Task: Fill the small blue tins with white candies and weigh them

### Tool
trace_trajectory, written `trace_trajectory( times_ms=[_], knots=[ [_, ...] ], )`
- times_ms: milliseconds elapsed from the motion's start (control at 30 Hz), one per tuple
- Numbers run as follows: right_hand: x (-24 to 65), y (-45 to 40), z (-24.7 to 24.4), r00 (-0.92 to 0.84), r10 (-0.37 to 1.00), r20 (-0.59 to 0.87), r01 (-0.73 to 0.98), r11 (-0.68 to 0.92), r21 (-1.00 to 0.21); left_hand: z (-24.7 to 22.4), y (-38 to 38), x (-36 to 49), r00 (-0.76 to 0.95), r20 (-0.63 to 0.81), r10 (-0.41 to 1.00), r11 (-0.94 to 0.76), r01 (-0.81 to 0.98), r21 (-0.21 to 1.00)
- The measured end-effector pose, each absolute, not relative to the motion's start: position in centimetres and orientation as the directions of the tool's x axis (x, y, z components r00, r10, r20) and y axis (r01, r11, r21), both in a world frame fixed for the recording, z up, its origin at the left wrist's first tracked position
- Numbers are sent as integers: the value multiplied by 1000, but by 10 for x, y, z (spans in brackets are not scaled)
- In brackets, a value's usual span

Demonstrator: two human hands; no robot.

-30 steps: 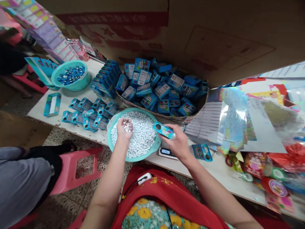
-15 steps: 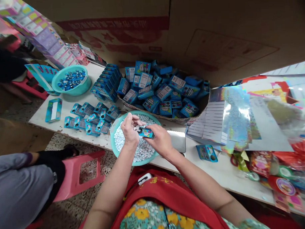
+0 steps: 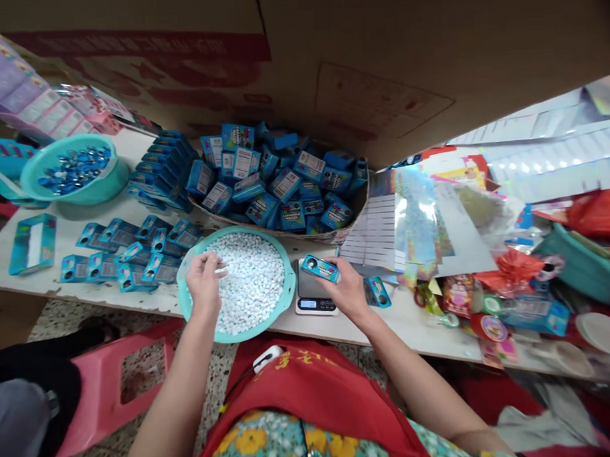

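Firmly pinched in the right hand (image 3: 348,288), a small blue candy box (image 3: 320,268) sits at the fingertips, tilted above the digital scale (image 3: 307,304). The left hand (image 3: 205,278) has its fingers curled together over the left side of a turquoise basin (image 3: 289,282) full of small white candies (image 3: 251,284); whether it grips any, I cannot tell. Behind that, a cut-down carton (image 3: 330,237) holds a jumbled heap of filled-looking blue boxes (image 3: 264,206), and a second turquoise basin (image 3: 91,190), farther left, contains shiny blue and silver pieces (image 3: 75,171).
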State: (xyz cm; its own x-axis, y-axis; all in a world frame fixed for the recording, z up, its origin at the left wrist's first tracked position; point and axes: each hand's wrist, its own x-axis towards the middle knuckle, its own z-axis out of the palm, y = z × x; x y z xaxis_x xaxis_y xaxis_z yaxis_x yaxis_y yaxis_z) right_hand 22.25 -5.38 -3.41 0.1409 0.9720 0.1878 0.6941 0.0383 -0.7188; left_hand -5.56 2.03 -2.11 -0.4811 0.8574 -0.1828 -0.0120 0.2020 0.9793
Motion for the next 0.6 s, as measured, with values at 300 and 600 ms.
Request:
trace_trajectory(
  times_ms=[300,600],
  knots=[
    [258,-70,-94,157,964,213,705,42,-707,-39,2,-40,-467,-236,852,274,15,962],
    [348,-138,-96,478,804,352,778,-203,-594,-40,2,-34,-467,-196,862,252,59,966]
  ],
)
